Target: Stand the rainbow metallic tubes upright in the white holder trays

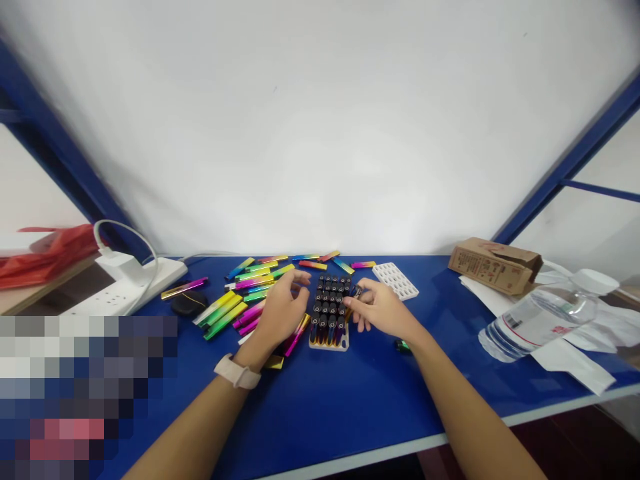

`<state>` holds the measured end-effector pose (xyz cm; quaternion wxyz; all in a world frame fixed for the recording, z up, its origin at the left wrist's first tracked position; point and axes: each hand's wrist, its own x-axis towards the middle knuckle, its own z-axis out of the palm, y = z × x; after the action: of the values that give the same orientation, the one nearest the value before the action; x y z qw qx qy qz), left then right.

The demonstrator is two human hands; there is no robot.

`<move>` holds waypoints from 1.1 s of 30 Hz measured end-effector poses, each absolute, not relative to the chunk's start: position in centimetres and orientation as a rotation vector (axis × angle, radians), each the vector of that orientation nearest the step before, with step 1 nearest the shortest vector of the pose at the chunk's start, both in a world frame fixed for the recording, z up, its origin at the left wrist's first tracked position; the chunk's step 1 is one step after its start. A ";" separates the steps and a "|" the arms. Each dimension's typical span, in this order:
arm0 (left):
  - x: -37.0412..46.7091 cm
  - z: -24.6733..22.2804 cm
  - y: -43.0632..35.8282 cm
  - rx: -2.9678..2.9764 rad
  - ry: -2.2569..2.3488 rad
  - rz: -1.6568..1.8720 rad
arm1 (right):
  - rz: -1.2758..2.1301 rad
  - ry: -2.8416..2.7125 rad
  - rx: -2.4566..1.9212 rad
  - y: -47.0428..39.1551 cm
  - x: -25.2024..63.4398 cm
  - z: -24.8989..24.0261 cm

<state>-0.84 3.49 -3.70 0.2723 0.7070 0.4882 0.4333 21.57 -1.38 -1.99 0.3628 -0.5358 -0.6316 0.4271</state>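
Upright black-topped tubes (329,308) stand in rows in a white rack (318,345) on the blue table. At the rack's right side, my right hand (379,308) is closed on a dark, shiny tube (356,292). My left hand (286,308), with a pale band on its wrist, hovers left of the rack with fingers curled apart and nothing visible in them. Many metallic, rainbow-coloured tubes (226,316) lie scattered to the left of and behind my left hand.
A white perforated tray (395,280) lies behind my right hand. Farther right are a cardboard box (493,266), white paper and a clear bottle (540,320). A power strip (107,293) and a black pouch-like object (189,303) sit at the left. A small dark-green item (403,347) lies beside my right forearm.
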 end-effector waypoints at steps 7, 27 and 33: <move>-0.8 -3.5 3.5 1.972 1.294 1.138 | 1.062 -1.622 -1.353 -1.5 21.8 -1.8; -2.4 -1.4 1.7 2.748 1.286 0.345 | 1.124 -1.753 -1.288 -2.0 22.4 -1.3; -2.8 -0.6 1.5 2.756 1.219 0.263 | 1.011 -1.860 -1.342 -2.0 22.3 -1.0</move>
<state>-2.85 1.46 -0.60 0.0580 0.9095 0.4024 0.0869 22.32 -2.05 -1.04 0.3122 -0.5085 -0.7051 0.3832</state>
